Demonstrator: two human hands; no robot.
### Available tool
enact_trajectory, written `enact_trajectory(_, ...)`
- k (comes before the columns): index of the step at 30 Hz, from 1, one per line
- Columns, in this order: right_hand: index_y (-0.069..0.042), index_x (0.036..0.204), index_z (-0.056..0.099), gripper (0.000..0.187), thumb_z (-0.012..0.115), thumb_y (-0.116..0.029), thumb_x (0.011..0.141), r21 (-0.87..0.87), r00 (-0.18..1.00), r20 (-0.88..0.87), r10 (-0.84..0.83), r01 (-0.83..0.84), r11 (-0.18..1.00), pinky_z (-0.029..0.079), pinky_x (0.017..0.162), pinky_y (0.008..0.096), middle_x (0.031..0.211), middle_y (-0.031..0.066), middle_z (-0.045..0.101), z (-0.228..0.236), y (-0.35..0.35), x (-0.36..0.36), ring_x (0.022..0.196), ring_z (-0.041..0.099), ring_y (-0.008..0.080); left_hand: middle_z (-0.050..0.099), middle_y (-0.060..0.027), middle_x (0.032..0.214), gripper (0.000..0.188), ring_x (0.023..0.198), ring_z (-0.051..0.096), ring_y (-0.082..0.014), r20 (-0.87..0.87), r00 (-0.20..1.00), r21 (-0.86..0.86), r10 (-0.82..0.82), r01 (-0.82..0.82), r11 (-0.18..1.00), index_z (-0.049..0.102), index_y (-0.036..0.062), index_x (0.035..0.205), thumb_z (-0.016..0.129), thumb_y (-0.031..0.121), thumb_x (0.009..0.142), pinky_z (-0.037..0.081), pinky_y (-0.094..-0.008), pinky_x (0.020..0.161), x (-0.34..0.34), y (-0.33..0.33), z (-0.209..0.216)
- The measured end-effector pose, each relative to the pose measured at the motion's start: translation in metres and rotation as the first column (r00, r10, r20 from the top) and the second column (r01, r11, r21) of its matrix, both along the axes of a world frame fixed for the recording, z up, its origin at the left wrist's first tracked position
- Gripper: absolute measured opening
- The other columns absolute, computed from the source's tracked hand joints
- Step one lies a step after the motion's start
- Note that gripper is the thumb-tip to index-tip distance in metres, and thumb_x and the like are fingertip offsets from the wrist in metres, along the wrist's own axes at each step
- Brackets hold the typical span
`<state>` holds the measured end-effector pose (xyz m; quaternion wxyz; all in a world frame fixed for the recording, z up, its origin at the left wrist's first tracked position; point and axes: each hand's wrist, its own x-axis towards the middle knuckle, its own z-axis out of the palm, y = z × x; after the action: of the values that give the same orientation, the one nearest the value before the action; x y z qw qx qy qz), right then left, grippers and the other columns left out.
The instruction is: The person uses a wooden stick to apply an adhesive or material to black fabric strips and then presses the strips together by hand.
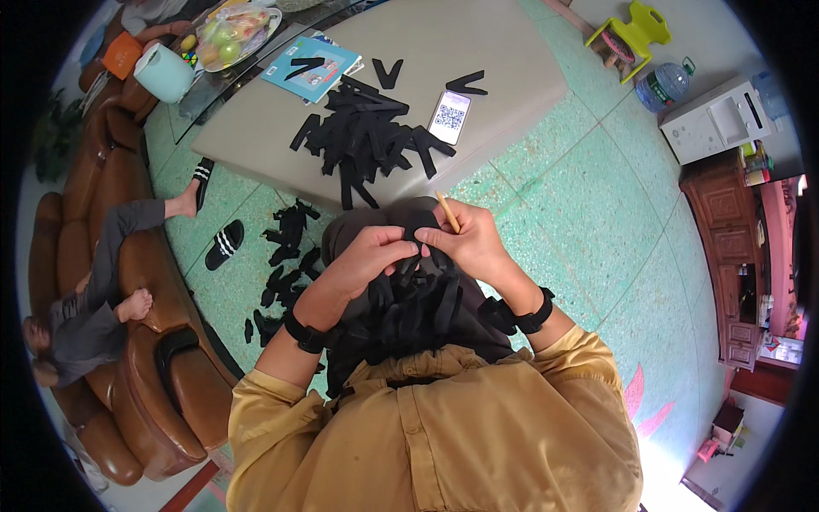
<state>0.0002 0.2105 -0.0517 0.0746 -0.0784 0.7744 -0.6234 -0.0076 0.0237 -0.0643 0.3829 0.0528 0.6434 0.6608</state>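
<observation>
Over my lap, my left hand (pixel 372 258) and my right hand (pixel 472 242) are close together, thumbs and fingertips pinching a black fabric strip (pixel 419 218) between them. A slim tan wooden stick (pixel 448 212) is also tucked in my right hand, pointing up and away. Part of the strip is hidden behind my fingers. Many more black strips (pixel 418 309) lie loose across my dark trousers, just below my hands. Beyond my knees, a big heap of folded black strips (pixel 358 132) rests on the grey padded bench (pixel 478 51).
A phone (pixel 449 117) showing a square code and a blue book (pixel 311 68) lie on the bench. Black pieces (pixel 290 230) litter the green floor at left, near a striped slipper (pixel 224 245). Another person sits on the brown sofa (pixel 162 341). A water dispenser (pixel 715 119) stands right.
</observation>
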Motion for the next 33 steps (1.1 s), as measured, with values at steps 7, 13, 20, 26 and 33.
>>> enact_trajectory(7, 0.002, 0.071, 0.05, 0.014, 0.06, 0.0, 0.081, 0.002, 0.981, -0.192, -0.033, 0.034, 0.999, 0.045, 0.046, 0.0246, 0.057, 0.0079, 0.059, 0.009, -0.016, 0.004, 0.052, 0.063, 0.0157, 0.057, -0.0071, 0.08, 0.017, 0.072, 0.055, -0.016, 0.272, 0.951, 0.278, 0.15, -0.226, 0.933, 0.054, 0.0021, 0.091, 0.044, 0.016, 0.087, 0.042, -0.0279, 0.065, 0.006, 0.004, 0.0)
enact_trajectory(13, 0.001, 0.076, 0.058, 0.014, 0.07, -0.007, 0.074, 0.114, 0.984, -0.107, -0.143, 0.155, 0.981, 0.043, 0.051, 0.027, 0.059, 0.0089, 0.058, 0.021, -0.018, 0.007, 0.055, 0.049, 0.007, 0.055, -0.0046, 0.069, 0.016, 0.065, 0.051, -0.0098, -0.085, 0.975, 0.124, 0.205, -0.194, 0.973, 0.053, 0.0008, 0.073, 0.05, 0.011, 0.084, 0.04, -0.0275, 0.057, 0.014, 0.009, -0.005)
enact_trajectory(20, 0.001, 0.067, 0.053, 0.018, 0.069, -0.004, 0.072, 0.256, 0.957, -0.281, -0.072, 0.147, 0.955, 0.042, 0.048, 0.0296, 0.057, 0.0131, 0.057, 0.016, -0.025, 0.026, 0.049, 0.054, 0.0224, 0.05, -0.0035, 0.055, 0.014, 0.06, 0.038, -0.0009, -0.568, 0.823, -0.264, 0.017, -0.202, 0.943, 0.057, -0.0022, 0.077, 0.062, 0.01, 0.073, 0.035, -0.0258, 0.048, 0.023, 0.003, 0.001)
enact_trajectory(26, 0.001, 0.065, 0.053, 0.02, 0.07, -0.005, 0.071, 0.137, 0.989, -0.132, -0.069, 0.088, 0.987, 0.039, 0.047, 0.0289, 0.053, 0.009, 0.052, 0.035, -0.022, 0.022, 0.049, 0.045, 0.0124, 0.059, 0.0027, 0.073, 0.006, 0.068, 0.049, -0.0022, -0.243, 0.966, 0.083, -0.087, 0.11, 0.991, 0.061, 0.0013, 0.079, 0.057, 0.002, 0.075, 0.039, -0.0211, 0.059, 0.013, -0.012, 0.014)
enact_trajectory(33, -0.007, 0.063, 0.044, 0.03, 0.072, -0.007, 0.072, -0.194, 0.969, 0.201, -0.143, 0.182, 0.964, 0.029, 0.042, 0.0231, 0.053, -0.0038, 0.041, 0.024, -0.022, 0.008, 0.047, 0.036, 0.0048, 0.057, -0.0066, 0.079, 0.029, 0.071, 0.057, -0.01, -0.122, 0.974, 0.262, 0.193, -0.156, 0.952, 0.044, -0.0003, 0.102, 0.053, -0.006, 0.075, 0.046, -0.0233, 0.064, 0.016, -0.016, 0.024)
